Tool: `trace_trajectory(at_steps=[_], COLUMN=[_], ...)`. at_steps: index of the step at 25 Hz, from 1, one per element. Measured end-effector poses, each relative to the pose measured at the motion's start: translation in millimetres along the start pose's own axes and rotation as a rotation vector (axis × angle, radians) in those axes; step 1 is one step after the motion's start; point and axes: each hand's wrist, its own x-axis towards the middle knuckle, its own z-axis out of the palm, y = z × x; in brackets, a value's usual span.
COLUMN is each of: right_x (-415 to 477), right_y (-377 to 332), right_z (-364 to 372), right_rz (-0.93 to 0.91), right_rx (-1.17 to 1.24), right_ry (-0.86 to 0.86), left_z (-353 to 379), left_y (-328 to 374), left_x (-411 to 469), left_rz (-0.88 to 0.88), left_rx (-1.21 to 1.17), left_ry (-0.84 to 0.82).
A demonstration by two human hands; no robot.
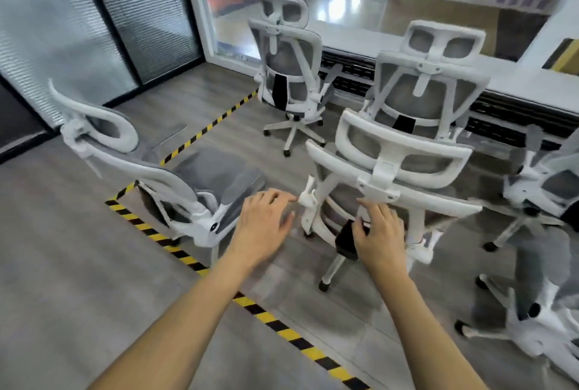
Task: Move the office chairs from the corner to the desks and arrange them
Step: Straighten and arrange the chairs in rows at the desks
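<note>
Several white-framed office chairs with grey mesh stand in a corner marked by striped tape. The nearest chair has its back to me and is tilted. My left hand is stretched out with fingers apart, its fingertips at the chair's left armrest bracket. My right hand rests fingers-down on the black lumbar block low on the chair's back. Whether either hand is gripping is unclear.
Another chair stands to the left, two more by the glass wall, and others crowd the right. Yellow-black tape crosses the grey floor. Glass partitions with blinds close the left side.
</note>
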Motion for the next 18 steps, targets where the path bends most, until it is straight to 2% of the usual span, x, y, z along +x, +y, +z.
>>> trace_trajectory(at_steps=[9,12,18], right_x=[4,18,57], right_y=[-220,-271,-368], right_z=[134,189,297], right_rz=[-0.233,-0.256,-0.240], right_rx=[0.112,0.160,0.210], right_ry=[-0.137,-0.184,-0.334], left_z=[-92,-111,-153], left_y=[-193,-255,-395], left_x=[-64,-67,-46], left_rz=[-0.226,-0.291,-0.436], left_rx=[0.019,0.032,0.059], left_ry=[0.066,0.089,0.023])
